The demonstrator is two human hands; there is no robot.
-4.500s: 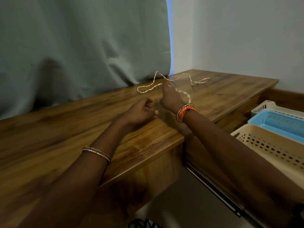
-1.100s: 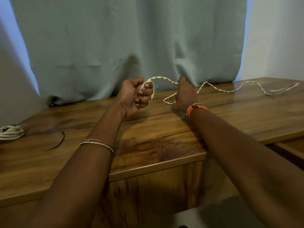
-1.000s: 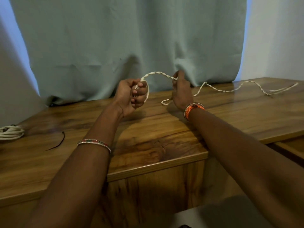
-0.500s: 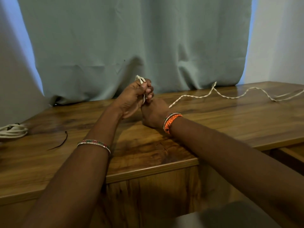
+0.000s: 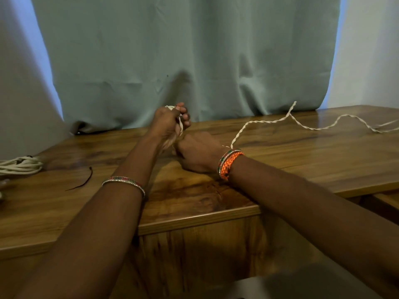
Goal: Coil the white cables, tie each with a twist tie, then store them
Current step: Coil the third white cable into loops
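A twisted white cable [image 5: 262, 122] trails across the wooden table [image 5: 302, 160] from the far right toward my hands. My left hand [image 5: 169, 124] is raised above the table with its fingers curled round a few loops of that cable; white strands show at its top and between the fingers. Just below and to the right, my right hand [image 5: 198, 152] lies low on the table, knuckles up. The cable runs in behind its wrist, and its fingers are hidden, so its grip cannot be seen.
A second white cable [image 5: 20, 165], coiled, lies at the table's left edge. A thin dark twist tie [image 5: 83, 180] lies on the wood to its right. A grey-green curtain [image 5: 183, 61] hangs behind the table. The table's front edge runs below my forearms.
My right hand came down from the raised cable to the table beneath my left hand. My left hand closed round more loops. The loose cable slid left.
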